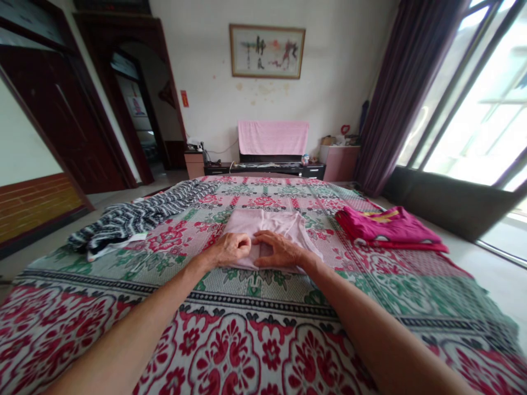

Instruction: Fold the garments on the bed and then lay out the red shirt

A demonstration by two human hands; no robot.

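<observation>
Directly under both hands, fingers of the left hand (230, 248) curl on the pink garment (269, 226), right hand (276, 250) flat.

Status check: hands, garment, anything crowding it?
Left hand and right hand both pressing near edge of pale pink garment. Flat on bedspread. Magenta clothes right, striped garment left, both apart.

A striped garment (135, 216) and magenta clothes (391, 227) lie on the floral bedspread (255, 329).
</observation>
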